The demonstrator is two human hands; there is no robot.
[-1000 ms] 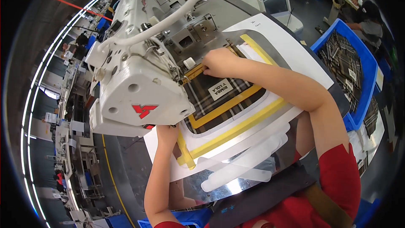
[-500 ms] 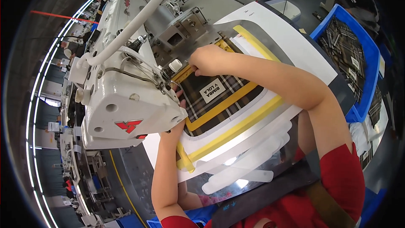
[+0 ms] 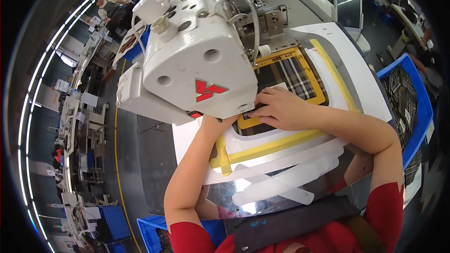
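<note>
Right grip [image 3: 282, 108]: bent over yellow frame [image 3: 318, 97], couldn't tell if clamped
Left grip [image 3: 220, 123]: behind sewing-machine head [image 3: 199, 68], couldn't tell
Plaid fabric [image 3: 294, 78] beside right grip: seemingly mid-alignment; next probably needed steadying

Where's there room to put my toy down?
Bare room shows on the white sheet, right of the rightmost yellow tape, and on the dark tabletop between that sheet's left edge and the floor. It's crowded around the yellow frame, with the right hand and white machine head there.

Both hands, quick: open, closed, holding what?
Left hand: mostly hidden behind the white machine head; can't tell.
Right hand: fingers bent over dark plaid fabric inside the yellow rectangular frame; grip unclear.
</note>
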